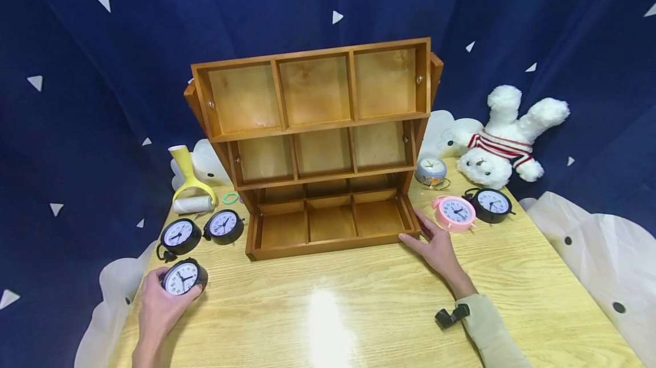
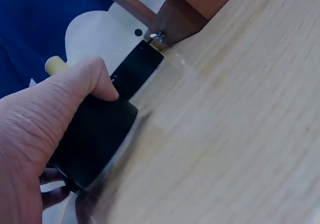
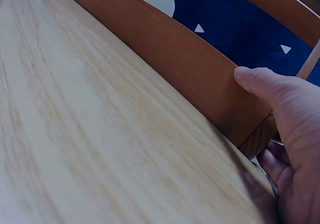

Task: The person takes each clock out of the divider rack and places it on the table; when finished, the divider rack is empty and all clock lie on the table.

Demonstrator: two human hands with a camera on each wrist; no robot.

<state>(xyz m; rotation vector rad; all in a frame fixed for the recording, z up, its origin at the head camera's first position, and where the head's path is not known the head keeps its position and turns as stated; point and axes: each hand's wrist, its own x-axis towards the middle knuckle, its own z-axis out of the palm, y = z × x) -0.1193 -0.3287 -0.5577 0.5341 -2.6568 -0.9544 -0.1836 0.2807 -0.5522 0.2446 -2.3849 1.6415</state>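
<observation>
My left hand (image 1: 160,306) grips a black round alarm clock (image 1: 185,278) with a white dial, thumb on one side and fingers round the other. In the left wrist view the thumb presses the black case (image 2: 100,136) just over the table. At the right front corner of a three-tier wooden shelf (image 1: 307,249), my right hand (image 1: 435,247) holds the frame. The right wrist view shows its thumb on the top edge of the front board (image 3: 200,79) and its fingers curled by the end. All visible compartments of the shelf are bare.
Two more black alarm clocks (image 1: 224,227) lie left of the shelf, near a yellow-handled lint roller (image 1: 192,185) and a green ring (image 1: 230,198). To the right are a pink clock (image 1: 455,212), a black clock (image 1: 491,204), a blue-grey clock (image 1: 431,168) and an upside-down white plush toy (image 1: 499,143).
</observation>
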